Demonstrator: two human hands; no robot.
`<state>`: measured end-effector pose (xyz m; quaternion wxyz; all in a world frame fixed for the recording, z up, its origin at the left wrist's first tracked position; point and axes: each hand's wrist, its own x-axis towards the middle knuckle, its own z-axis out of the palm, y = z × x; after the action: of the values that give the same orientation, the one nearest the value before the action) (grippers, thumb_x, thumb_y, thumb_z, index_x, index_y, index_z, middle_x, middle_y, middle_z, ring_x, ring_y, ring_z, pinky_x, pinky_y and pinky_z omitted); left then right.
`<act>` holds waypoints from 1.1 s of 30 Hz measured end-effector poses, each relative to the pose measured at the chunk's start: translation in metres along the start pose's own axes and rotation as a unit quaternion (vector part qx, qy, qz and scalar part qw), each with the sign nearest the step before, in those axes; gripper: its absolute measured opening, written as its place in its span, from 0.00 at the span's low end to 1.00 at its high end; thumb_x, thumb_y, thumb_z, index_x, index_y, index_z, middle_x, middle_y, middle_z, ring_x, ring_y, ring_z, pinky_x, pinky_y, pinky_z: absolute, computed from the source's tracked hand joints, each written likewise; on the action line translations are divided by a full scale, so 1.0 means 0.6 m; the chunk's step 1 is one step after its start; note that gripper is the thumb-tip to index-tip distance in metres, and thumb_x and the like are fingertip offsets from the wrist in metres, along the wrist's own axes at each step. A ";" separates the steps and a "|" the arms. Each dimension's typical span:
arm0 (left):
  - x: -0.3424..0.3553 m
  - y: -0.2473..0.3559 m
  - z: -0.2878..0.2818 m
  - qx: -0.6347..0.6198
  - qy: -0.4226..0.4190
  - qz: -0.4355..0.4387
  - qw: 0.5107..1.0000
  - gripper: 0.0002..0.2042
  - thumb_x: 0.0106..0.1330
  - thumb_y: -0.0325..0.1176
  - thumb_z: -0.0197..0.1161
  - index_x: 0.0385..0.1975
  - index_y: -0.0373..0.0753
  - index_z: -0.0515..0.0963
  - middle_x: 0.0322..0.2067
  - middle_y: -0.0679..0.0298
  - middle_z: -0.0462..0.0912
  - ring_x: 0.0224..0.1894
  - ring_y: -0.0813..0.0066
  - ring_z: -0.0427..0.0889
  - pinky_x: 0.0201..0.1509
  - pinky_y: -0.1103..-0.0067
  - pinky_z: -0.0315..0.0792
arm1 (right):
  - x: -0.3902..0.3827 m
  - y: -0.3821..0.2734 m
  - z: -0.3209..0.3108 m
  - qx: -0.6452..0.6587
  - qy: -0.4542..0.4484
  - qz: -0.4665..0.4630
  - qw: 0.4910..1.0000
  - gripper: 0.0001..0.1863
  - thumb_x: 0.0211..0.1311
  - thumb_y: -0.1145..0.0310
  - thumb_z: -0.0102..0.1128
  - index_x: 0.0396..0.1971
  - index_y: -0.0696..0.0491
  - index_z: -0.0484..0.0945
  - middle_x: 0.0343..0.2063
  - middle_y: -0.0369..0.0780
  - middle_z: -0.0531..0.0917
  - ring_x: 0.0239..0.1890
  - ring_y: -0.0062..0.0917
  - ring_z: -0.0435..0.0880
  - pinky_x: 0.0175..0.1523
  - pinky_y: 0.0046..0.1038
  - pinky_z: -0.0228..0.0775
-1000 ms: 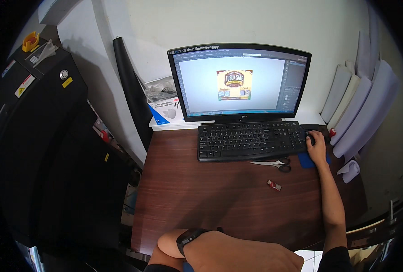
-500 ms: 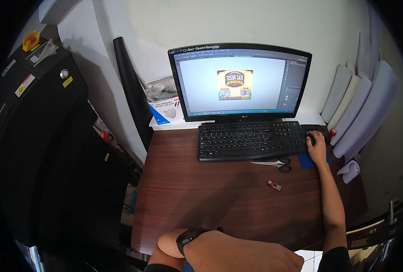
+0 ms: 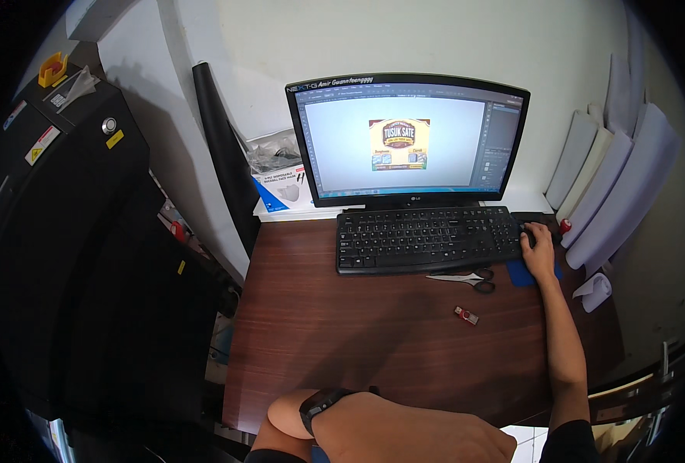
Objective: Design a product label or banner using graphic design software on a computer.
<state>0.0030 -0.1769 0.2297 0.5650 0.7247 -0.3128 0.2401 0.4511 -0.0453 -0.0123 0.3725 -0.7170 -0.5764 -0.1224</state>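
Note:
My right hand (image 3: 539, 251) rests over a dark computer mouse (image 3: 525, 231), its fingers curled around it and hiding most of it. A blue mouse pad (image 3: 521, 273) shows under that hand. Just left of it lies a long black keyboard (image 3: 431, 241). Beyond the keyboard stands a monitor (image 3: 335, 147), lit with a cream and brown label design in an editing window. Low in the picture, my left hand (image 3: 435, 432) looms close, back uppermost, behind a black wristwatch (image 3: 323, 405). Its fingers are out of sight.
Scissors (image 3: 463, 278) with black handles lie before the keyboard, and a red USB stick (image 3: 467, 315) is nearer on the brown desk (image 3: 342, 324). White paper rolls (image 3: 628, 181) lean at right. A white box (image 3: 281, 189) stands behind left. A big black machine (image 3: 88, 255) fills the left side.

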 end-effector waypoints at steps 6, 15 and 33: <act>-0.001 0.000 -0.001 0.003 -0.003 -0.001 1.000 0.38 0.47 0.66 0.73 0.46 0.37 0.80 0.24 0.58 0.83 0.28 0.55 0.84 0.40 0.69 0.77 | 0.000 -0.003 -0.001 -0.002 0.002 -0.002 1.000 0.17 0.67 0.67 0.62 0.52 0.57 0.82 0.55 0.48 0.81 0.61 0.44 0.78 0.67 0.38 0.69; 0.001 -0.005 -0.024 0.061 -0.043 0.021 0.997 0.39 0.46 0.68 0.72 0.46 0.37 0.80 0.24 0.58 0.83 0.28 0.55 0.85 0.40 0.70 0.76 | -0.001 -0.001 0.000 -0.002 0.000 0.005 1.000 0.17 0.67 0.67 0.63 0.52 0.56 0.83 0.55 0.47 0.81 0.61 0.43 0.78 0.67 0.38 0.69; 0.001 0.004 -0.011 -0.005 -0.026 -0.006 1.000 0.38 0.49 0.67 0.72 0.46 0.37 0.80 0.25 0.57 0.84 0.29 0.53 0.84 0.40 0.68 0.77 | 0.001 0.000 0.000 0.007 0.000 0.009 1.000 0.18 0.65 0.67 0.62 0.52 0.58 0.83 0.56 0.48 0.80 0.61 0.44 0.77 0.68 0.38 0.68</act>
<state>0.0017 -0.1710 0.2333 0.5620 0.7297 -0.3240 0.2160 0.4512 -0.0451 -0.0118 0.3784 -0.7195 -0.5709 -0.1146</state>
